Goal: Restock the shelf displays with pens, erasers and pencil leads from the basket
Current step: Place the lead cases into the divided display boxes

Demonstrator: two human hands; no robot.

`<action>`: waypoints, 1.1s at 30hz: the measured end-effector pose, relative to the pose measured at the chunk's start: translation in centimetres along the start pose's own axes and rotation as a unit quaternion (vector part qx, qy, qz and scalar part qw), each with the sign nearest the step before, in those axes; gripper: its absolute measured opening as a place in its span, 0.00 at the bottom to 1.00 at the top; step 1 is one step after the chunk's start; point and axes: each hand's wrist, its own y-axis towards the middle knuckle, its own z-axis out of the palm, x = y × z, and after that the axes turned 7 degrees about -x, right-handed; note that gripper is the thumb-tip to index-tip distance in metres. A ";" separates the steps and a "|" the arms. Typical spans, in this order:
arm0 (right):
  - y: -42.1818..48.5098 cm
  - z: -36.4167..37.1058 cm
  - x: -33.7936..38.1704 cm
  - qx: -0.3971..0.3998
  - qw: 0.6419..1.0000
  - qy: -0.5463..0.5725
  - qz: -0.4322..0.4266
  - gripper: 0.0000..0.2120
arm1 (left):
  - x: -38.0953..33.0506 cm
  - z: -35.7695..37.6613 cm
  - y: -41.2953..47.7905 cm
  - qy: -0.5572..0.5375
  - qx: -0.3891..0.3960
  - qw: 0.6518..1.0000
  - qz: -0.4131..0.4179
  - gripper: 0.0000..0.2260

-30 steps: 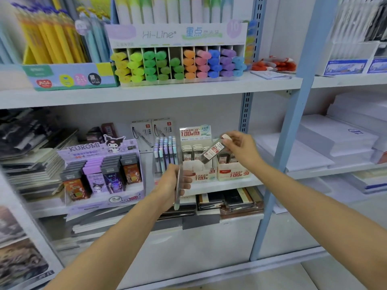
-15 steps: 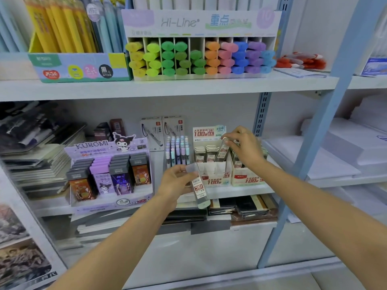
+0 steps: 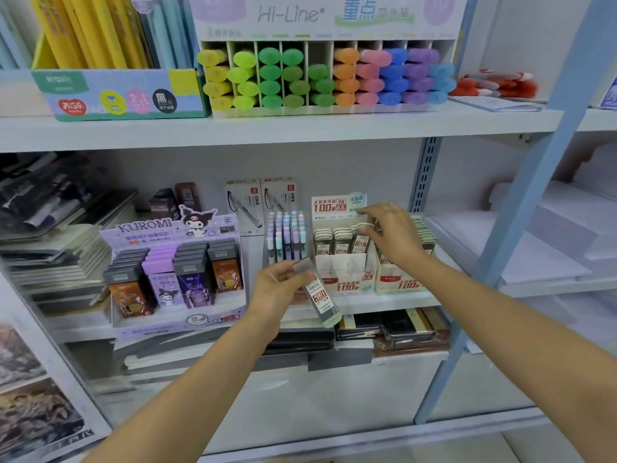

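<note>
Nearest, the left hand (image 3: pixel 277 291) clamps thumb and fingers on the upper end of a spare lead case (image 3: pixel 320 299), label outward, apparently kept ready as the next piece. Beyond it, the right hand (image 3: pixel 395 237) reaches over the lead display box (image 3: pixel 344 274) on the middle shelf (image 3: pixel 394 301). Its fingers are spread and bent onto a slotted case (image 3: pixel 361 241); whether they pinch it or merely press it down is unclear. Farther up stand highlighters (image 3: pixel 320 78).

Reading "Hi-Line" on the highlighter display (image 3: pixel 329 15), upper shelf (image 3: pixel 300 128); "KUROMI" on the purple box (image 3: pixel 173 262) below; "100" and "2B 0.5" on the lead display card (image 3: pixel 337 207).
</note>
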 end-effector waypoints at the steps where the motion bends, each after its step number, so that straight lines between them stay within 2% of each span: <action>1: -0.1 0.1 0.0 -0.011 1.000 0.005 0.011 0.13 | 0.0 -0.1 0.0 -0.001 -0.001 1.000 -0.001 0.07; 4: -0.2 0.1 -0.1 -0.013 1.000 -0.011 -0.003 0.07 | 0.0 -0.2 0.0 -0.009 -0.006 1.000 -0.007 0.04; 7: -0.5 -0.6 -0.2 -0.006 1.000 -0.007 -0.021 0.07 | -0.1 0.0 -0.1 -0.025 -0.008 1.000 -0.017 0.03; 9: -1.3 -1.4 0.1 -0.005 0.998 0.061 -0.015 0.08 | -0.2 0.3 -0.2 -0.052 -0.002 0.998 -0.019 0.03; 11: -2.6 -2.6 0.8 0.005 0.986 0.165 0.030 0.09 | -0.4 1.0 -0.5 -0.081 0.003 0.996 -0.023 0.03; 15: -6.0 -4.2 1.7 0.057 0.917 0.364 0.155 0.14 | -0.2 3.5 -0.9 -0.146 -0.003 0.989 -0.037 0.06; 18: -8.2 -4.0 1.4 0.098 0.834 0.476 0.262 0.16 | 0.2 5.5 -1.6 -0.169 0.010 0.984 -0.047 0.12; 20: -9.2 -4.0 0.9 0.089 0.791 0.522 0.306 0.11 | 0.6 6.6 -2.2 -0.137 0.033 0.989 -0.035 0.08; 21: -9.5 -4.2 0.3 0.078 0.788 0.526 0.310 0.08 | 0.9 7.0 -2.4 -0.105 0.041 0.993 -0.018 0.05; 24: -9.7 -5.3 -1.9 0.036 0.819 0.497 0.283 0.06 | 1.8 8.0 -2.4 0.053 0.038 0.994 0.086 0.06; 25: -9.6 -5.9 -2.8 0.021 0.839 0.473 0.268 0.06 | 2.0 8.1 -2.3 0.133 0.035 0.980 0.145 0.06; 26: -9.4 -6.5 -3.6 0.007 0.865 0.436 0.246 0.06 | 2.3 8.2 -2.1 0.218 0.034 0.951 0.216 0.07; 29: -8.6 -8.5 -5.5 -0.015 0.941 0.299 0.160 0.07 | 3.0 8.6 -1.5 0.403 0.053 0.815 0.413 0.15; 31: -8.0 -9.3 -6.1 -0.016 0.970 0.218 0.103 0.06 | 3.4 9.1 -1.0 0.507 0.085 0.725 0.459 0.23; 33: -7.1 -9.6 -6.2 -0.016 0.987 0.154 0.034 0.06 | 4.1 9.7 -0.6 0.605 0.093 0.636 0.470 0.31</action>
